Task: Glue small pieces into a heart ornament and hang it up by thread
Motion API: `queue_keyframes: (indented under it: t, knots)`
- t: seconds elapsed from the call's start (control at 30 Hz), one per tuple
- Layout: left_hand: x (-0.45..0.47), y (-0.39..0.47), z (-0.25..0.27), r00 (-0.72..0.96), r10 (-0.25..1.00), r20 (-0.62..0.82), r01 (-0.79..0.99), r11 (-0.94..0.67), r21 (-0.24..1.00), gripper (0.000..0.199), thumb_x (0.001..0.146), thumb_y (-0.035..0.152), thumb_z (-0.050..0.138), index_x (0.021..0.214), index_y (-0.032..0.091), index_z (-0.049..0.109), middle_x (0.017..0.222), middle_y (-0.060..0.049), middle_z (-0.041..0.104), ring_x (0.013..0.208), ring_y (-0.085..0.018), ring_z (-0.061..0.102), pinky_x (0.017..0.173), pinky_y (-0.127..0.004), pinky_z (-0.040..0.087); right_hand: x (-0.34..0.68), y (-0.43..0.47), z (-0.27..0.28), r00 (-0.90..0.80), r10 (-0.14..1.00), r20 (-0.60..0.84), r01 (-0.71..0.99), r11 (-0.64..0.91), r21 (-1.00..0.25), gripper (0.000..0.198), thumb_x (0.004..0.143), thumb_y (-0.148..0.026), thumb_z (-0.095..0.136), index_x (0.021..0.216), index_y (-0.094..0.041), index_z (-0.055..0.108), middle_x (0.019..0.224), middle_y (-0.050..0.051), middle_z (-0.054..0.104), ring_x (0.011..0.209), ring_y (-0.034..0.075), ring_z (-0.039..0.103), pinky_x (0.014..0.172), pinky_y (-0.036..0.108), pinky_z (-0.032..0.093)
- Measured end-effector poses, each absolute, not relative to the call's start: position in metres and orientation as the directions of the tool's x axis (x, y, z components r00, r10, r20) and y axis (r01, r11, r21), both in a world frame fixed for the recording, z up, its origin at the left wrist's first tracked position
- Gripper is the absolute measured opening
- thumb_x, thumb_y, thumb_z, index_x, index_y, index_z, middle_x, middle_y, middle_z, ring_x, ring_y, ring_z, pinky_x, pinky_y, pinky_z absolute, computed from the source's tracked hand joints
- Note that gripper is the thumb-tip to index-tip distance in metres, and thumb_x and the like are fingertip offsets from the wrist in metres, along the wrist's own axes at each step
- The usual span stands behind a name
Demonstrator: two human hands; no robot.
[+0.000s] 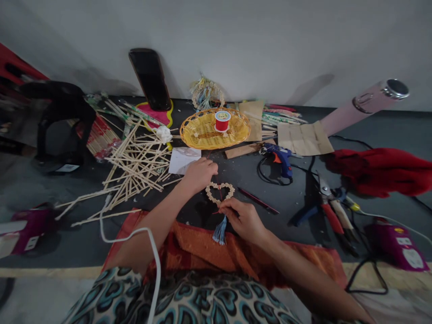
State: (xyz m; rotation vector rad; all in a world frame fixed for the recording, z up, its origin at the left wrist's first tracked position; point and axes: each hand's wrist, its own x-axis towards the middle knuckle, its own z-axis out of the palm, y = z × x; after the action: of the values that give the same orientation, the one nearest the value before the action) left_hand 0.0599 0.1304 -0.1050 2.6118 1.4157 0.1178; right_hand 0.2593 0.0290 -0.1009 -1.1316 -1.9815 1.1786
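Observation:
A small heart-shaped frame (230, 193) of pale beads or sticks lies in front of me, with a blue tassel (219, 231) hanging from its lower tip. Red thread (220, 191) runs across the heart's opening. My left hand (200, 174) is closed at the upper left of the heart, its fingertips pinching the red thread. At the lower tip, the thumb and fingers of my right hand (245, 219) are closed on the heart-shaped frame, just above the tassel; the exact grip point is partly covered. A short red thread end sticks out left of these fingers.
Behind the hands is a yellow basket (189, 140) holding a red thread spool (222, 122). Loose sticks (135, 166) are heaped left. To the right lie a dark red pencil-like stick (258, 200), a blue glue gun (281, 158), pliers (329, 198) and red cloth (381, 171). A white cable (151, 243) crosses my left forearm.

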Motion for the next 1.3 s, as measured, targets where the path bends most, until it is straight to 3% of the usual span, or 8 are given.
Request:
queue_keyframes:
  t: [0.23, 0.4, 0.5, 0.6, 0.8, 1.03, 1.2, 1.3]
  knots:
    - [0.059, 0.130, -0.101, 0.539, 0.842, -0.020, 0.821, -0.520, 0.236, 0.018, 0.094, 0.025, 0.050, 0.089, 0.016, 0.066, 0.089, -0.008, 0.068, 0.090, -0.022, 0.059, 0.084, -0.034, 0.044, 0.259, 0.033, -0.097, -0.482, 0.876, -0.034, 0.385, 0.176, -0.906, 0.014, 0.095, -0.027, 0.052, 0.095, -0.022, 0.065, 0.083, 0.002, 0.070, 0.071, 0.014, 0.064, 0.067, 0.026, 0.048]
    - [0.054, 0.130, -0.093, 0.496, 0.868, 0.020, 0.680, -0.402, 0.614, 0.019, 0.088, 0.021, 0.056, 0.103, 0.019, 0.068, 0.106, -0.005, 0.070, 0.101, -0.020, 0.062, 0.090, -0.033, 0.046, 0.256, 0.052, -0.089, -0.497, 0.866, 0.057, 0.270, 0.217, -0.938, 0.010, 0.093, -0.025, 0.056, 0.093, -0.021, 0.065, 0.101, 0.006, 0.068, 0.089, 0.016, 0.064, 0.075, 0.027, 0.050]
    - [0.054, 0.127, -0.087, 0.456, 0.890, 0.026, 0.454, -0.257, 0.853, 0.023, 0.085, 0.018, 0.055, 0.105, 0.018, 0.067, 0.106, -0.005, 0.069, 0.099, -0.018, 0.063, 0.089, -0.031, 0.047, 0.255, 0.075, -0.084, -0.455, 0.882, 0.121, 0.248, 0.256, -0.935, 0.008, 0.092, -0.024, 0.057, 0.091, -0.021, 0.065, 0.105, 0.006, 0.066, 0.094, 0.016, 0.063, 0.072, 0.027, 0.049]
    - [0.056, 0.125, -0.085, 0.444, 0.894, -0.058, 0.203, -0.038, 0.978, 0.025, 0.082, 0.019, 0.056, 0.105, 0.014, 0.064, 0.097, -0.005, 0.068, 0.089, -0.017, 0.063, 0.080, -0.029, 0.049, 0.256, 0.099, -0.083, -0.400, 0.900, 0.175, 0.290, 0.305, -0.907, 0.008, 0.091, -0.025, 0.058, 0.090, -0.021, 0.065, 0.100, 0.005, 0.065, 0.088, 0.015, 0.061, 0.067, 0.026, 0.048]
    - [0.058, 0.126, -0.089, 0.462, 0.879, -0.121, 0.105, 0.081, 0.991, 0.032, 0.079, 0.029, 0.068, 0.106, 0.013, 0.064, 0.082, -0.001, 0.061, 0.073, -0.012, 0.056, 0.069, -0.024, 0.044, 0.258, 0.132, -0.078, -0.345, 0.897, 0.276, 0.367, 0.399, -0.840, 0.007, 0.089, -0.025, 0.061, 0.089, -0.020, 0.066, 0.095, 0.005, 0.064, 0.090, 0.017, 0.059, 0.066, 0.027, 0.046]
    - [0.063, 0.130, -0.093, 0.479, 0.875, -0.075, 0.055, 0.055, 0.997, 0.026, 0.079, 0.037, 0.069, 0.088, 0.013, 0.066, 0.083, -0.001, 0.063, 0.076, -0.014, 0.057, 0.072, -0.026, 0.045, 0.254, 0.150, -0.076, -0.435, 0.852, 0.292, 0.246, 0.425, -0.871, 0.007, 0.087, -0.025, 0.064, 0.089, -0.021, 0.068, 0.110, 0.006, 0.065, 0.106, 0.020, 0.060, 0.090, 0.036, 0.048]
    - [0.060, 0.131, -0.094, 0.488, 0.869, -0.078, 0.100, 0.033, 0.994, 0.023, 0.083, 0.036, 0.066, 0.086, 0.013, 0.067, 0.077, -0.001, 0.063, 0.070, -0.012, 0.055, 0.067, -0.024, 0.042, 0.253, 0.155, -0.082, -0.508, 0.853, 0.122, 0.207, 0.258, -0.944, 0.034, 0.094, -0.020, 0.042, 0.125, -0.022, 0.057, 0.101, 0.004, 0.067, 0.060, 0.008, 0.056, 0.061, 0.024, 0.048]
    - [0.059, 0.130, -0.095, 0.499, 0.864, -0.070, 0.108, 0.018, 0.994, 0.022, 0.084, 0.035, 0.066, 0.087, 0.014, 0.067, 0.078, -0.001, 0.065, 0.070, -0.012, 0.056, 0.066, -0.023, 0.042, 0.252, 0.155, -0.086, -0.604, 0.793, 0.078, 0.292, 0.311, -0.904, 0.050, 0.085, -0.008, 0.046, 0.132, -0.021, 0.054, 0.106, 0.005, 0.067, 0.067, 0.010, 0.058, 0.067, 0.025, 0.048]
